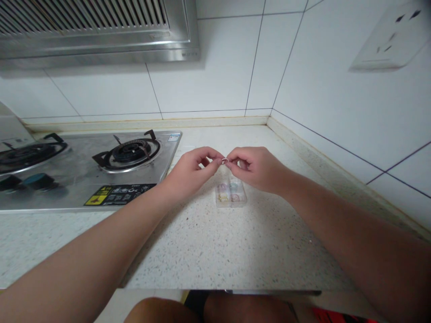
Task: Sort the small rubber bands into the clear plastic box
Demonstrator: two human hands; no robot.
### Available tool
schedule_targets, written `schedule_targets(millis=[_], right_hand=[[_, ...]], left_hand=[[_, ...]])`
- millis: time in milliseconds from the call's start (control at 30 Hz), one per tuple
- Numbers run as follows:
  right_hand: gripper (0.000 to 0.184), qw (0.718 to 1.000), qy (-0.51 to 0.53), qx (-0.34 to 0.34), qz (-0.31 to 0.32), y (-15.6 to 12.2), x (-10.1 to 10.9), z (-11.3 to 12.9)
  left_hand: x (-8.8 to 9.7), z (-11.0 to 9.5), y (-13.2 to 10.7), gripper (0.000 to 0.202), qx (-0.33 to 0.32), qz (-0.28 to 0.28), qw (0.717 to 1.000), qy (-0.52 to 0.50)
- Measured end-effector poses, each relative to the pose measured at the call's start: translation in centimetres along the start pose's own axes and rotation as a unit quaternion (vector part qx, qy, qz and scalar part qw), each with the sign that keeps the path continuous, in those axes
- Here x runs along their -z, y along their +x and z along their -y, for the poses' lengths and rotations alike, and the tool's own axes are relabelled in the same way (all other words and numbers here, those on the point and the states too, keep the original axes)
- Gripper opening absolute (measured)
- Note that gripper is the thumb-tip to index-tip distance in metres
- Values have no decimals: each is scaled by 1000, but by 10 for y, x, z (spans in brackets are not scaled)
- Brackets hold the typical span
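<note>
My left hand and my right hand meet above the speckled countertop, fingertips pinched together on a tiny ring-like object held between them. Just below the hands lies a small clear plastic box with compartments holding small coloured loops, perhaps elastic bands. Both hands hover a little above the box and do not touch it.
A steel gas stove with two burners sits at the left. The range hood hangs above it. White tiled walls close the back and right, with a power socket on the right wall. My knees show below the counter's front edge.
</note>
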State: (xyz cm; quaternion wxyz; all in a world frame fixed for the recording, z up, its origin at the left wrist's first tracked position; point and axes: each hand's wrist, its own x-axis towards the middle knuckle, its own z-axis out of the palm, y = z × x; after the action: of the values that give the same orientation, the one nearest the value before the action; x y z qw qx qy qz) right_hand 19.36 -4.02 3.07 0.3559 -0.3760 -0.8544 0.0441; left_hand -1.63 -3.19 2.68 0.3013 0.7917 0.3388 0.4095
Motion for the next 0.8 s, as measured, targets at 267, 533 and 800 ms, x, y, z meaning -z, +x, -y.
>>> schedule_targets(millis=[267,533,800], right_hand=[[16,1000,-14,0,5,-1,1,1],[15,1000,-16,3,6,1,1,2],[15,1000,-14,2,7,1,2,2]], left_hand=[[1,1,1,20,-3,-2,1000,26],[2,4,1,18,-18,-14,999,45],[2,5,2,15,-20,-15,999,45]])
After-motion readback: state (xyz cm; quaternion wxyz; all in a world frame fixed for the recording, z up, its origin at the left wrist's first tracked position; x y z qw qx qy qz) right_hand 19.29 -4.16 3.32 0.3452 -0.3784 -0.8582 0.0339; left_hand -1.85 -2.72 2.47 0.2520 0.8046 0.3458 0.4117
